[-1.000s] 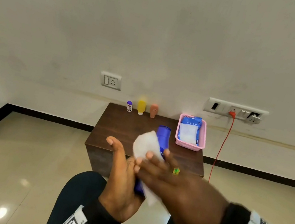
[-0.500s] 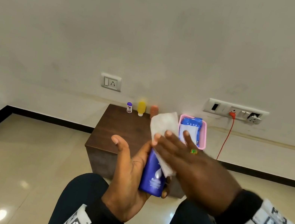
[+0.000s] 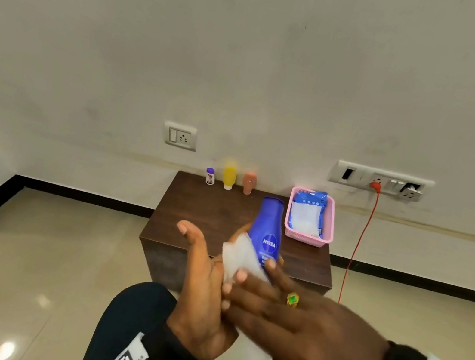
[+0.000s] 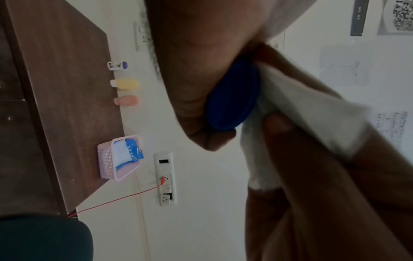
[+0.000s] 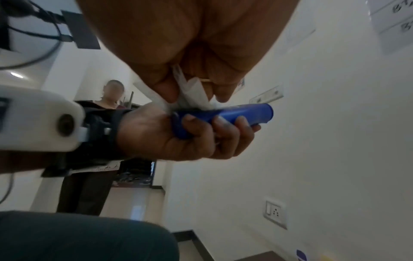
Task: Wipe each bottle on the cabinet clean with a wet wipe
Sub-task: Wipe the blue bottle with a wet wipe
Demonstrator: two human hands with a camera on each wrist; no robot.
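One blue bottle (image 3: pixel 266 235) is up in the air in front of the cabinet (image 3: pixel 218 208), held in the left hand (image 3: pixel 203 294). The right hand (image 3: pixel 299 327) presses a wet wipe (image 3: pixel 240 256) on it with straight fingers. Wet and slippery, it could drop. Three small bottles (image 3: pixel 229 177) wait at the cabinet's back, the pink basket (image 3: pixel 307 238) to their right, nothing blocking.

Dark wooden cabinet (image 3: pixel 218 208), three small bottles (image 3: pixel 229 177) along its back, pink basket (image 3: pixel 330 224) right.
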